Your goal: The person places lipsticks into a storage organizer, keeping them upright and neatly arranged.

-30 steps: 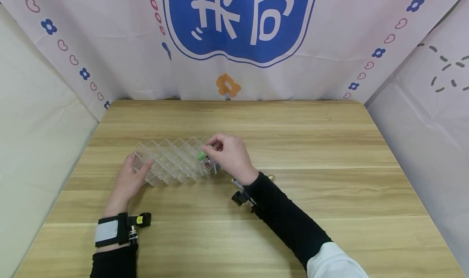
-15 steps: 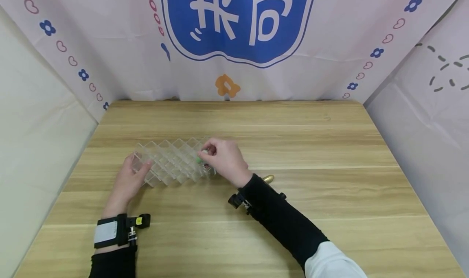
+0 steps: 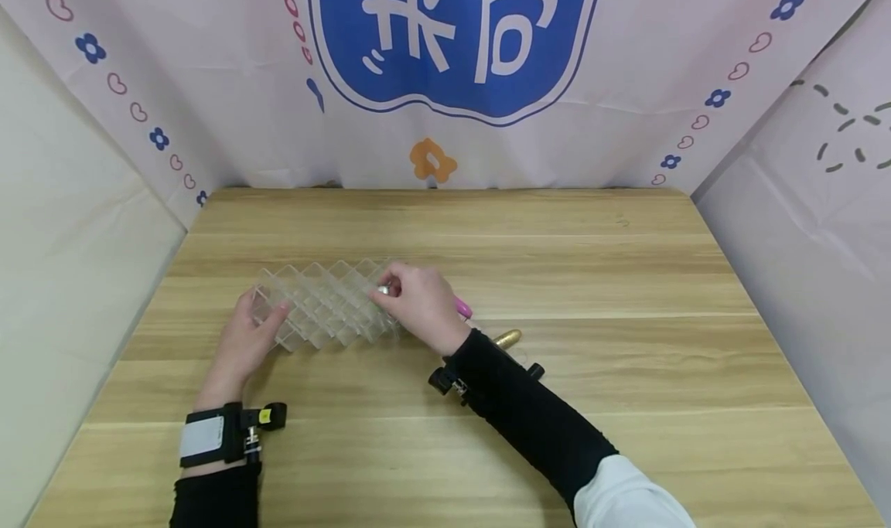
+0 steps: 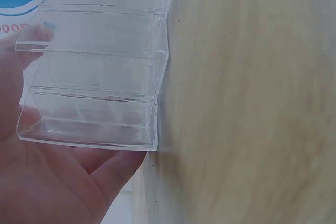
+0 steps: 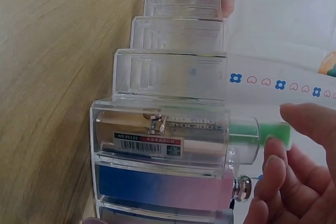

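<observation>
A clear organizer with diamond-shaped compartments (image 3: 334, 304) stands on the table, its left end gripped by my left hand (image 3: 240, 342). In the left wrist view the fingers of my left hand (image 4: 58, 182) curl round the end of the clear compartments (image 4: 100, 72). My right hand (image 3: 425, 304) is at the organizer's right end. The right wrist view shows my right hand (image 5: 294, 177) pinching the green end (image 5: 275, 134) of a clear tube labelled avocado (image 5: 199, 124), which lies mostly inside a compartment. A blue-to-pink item (image 5: 163, 184) with a silver knob fills the neighbouring compartment.
A gold item (image 3: 508, 338) and a pink item (image 3: 462, 307) lie to the right of the organizer, partly hidden by my right hand and sleeve. White printed cloth (image 3: 348, 153) hangs behind the wooden table (image 3: 592, 281).
My right hand has moved slightly left and down with the green-ended tube, which now sits deeper in the organizer. The pink item and more of the gold one have come into view. My left hand stays put.
</observation>
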{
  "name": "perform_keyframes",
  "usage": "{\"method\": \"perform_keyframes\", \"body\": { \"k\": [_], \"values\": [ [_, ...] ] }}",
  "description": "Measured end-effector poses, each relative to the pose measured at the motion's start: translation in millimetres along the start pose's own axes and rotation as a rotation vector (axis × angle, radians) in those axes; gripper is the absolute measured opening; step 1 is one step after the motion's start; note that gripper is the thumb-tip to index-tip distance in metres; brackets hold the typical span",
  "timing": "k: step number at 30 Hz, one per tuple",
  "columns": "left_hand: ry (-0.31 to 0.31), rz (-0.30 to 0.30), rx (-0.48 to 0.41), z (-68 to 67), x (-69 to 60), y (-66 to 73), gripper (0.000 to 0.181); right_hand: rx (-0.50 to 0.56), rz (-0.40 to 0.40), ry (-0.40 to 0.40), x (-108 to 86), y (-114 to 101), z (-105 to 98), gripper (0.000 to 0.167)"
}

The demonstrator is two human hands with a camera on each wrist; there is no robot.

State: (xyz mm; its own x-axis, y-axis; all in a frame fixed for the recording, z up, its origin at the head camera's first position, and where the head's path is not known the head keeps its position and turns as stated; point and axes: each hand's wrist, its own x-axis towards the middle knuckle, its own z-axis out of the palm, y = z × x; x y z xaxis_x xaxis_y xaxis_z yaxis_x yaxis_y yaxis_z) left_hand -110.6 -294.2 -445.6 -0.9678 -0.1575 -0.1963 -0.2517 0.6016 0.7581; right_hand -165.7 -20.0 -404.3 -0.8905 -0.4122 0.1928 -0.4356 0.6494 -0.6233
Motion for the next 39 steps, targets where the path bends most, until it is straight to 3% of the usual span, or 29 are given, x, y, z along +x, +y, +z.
{"method": "perform_keyframes", "body": {
  "k": [9,18,32,39],
  "values": [
    [-0.003,-0.003,0.014,-0.7,-0.3,0.7,0.084,-0.100,-0.007,-0.025,1.5,-0.4,3.8,0.019],
    [-0.006,-0.017,0.017,-0.6,0.2,0.3,0.085,-0.121,-0.029,-0.046,1.2,-1.5,3.9,0.019],
    [-0.002,-0.009,0.016,-0.5,0.7,0.2,0.087,-0.231,-0.061,-0.028,0.7,-3.8,9.2,0.018],
    [0.000,-0.005,0.022,-1.0,1.2,-0.5,0.087,-0.222,-0.046,-0.046,0.1,-5.5,8.8,0.019]
  ]
}}
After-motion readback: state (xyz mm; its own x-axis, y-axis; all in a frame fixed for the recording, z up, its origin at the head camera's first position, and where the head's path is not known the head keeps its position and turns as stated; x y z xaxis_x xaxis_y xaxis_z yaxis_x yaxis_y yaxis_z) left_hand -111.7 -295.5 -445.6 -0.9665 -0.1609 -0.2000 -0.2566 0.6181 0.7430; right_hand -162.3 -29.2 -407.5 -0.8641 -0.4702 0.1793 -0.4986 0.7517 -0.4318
